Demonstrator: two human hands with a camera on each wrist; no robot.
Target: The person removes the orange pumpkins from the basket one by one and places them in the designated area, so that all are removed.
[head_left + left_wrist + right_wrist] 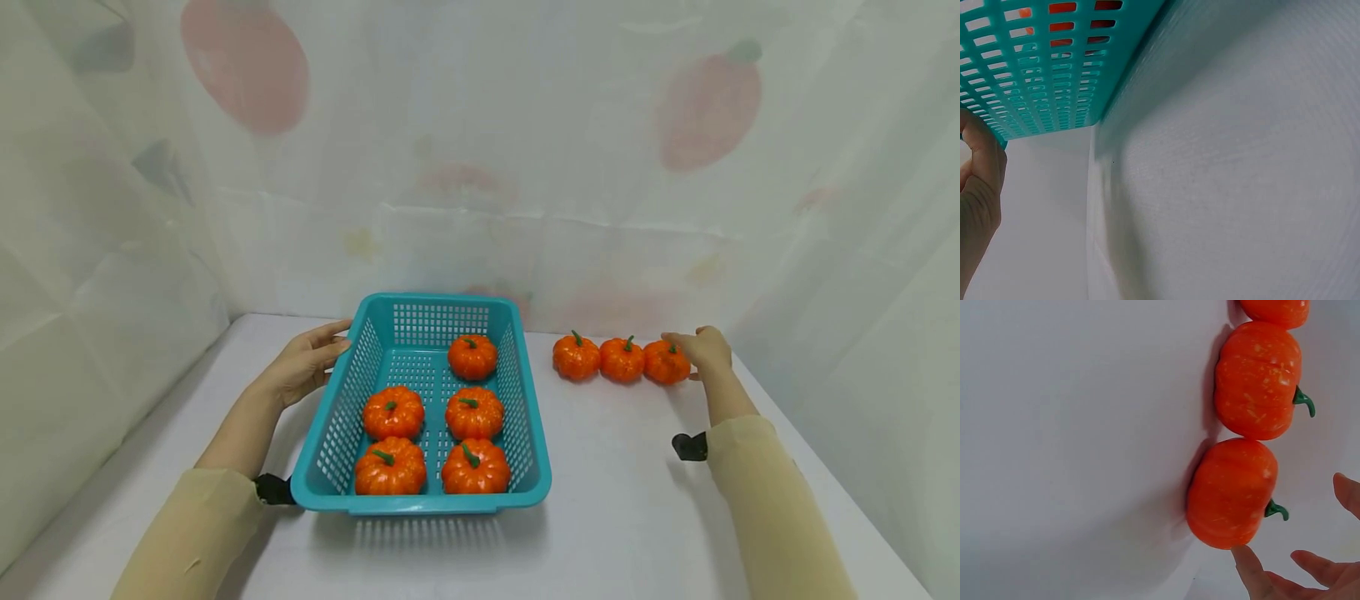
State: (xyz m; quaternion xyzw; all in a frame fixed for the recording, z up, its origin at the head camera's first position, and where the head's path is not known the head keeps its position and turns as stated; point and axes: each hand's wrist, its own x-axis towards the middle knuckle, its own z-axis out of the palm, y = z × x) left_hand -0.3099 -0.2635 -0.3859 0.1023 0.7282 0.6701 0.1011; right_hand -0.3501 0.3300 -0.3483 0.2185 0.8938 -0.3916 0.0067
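Basket (420, 500) front — left hand (303, 367) touches wall, right hand (705, 350) at pumpkin (666, 363)

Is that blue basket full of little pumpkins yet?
Not full. The basket holds five pumpkins, with one bare spot at back left.

On the table (622, 517) a basket (534, 467) at left holds five pumpkins (472, 357), with three more pumpkins (622, 359) rowed to its far right.
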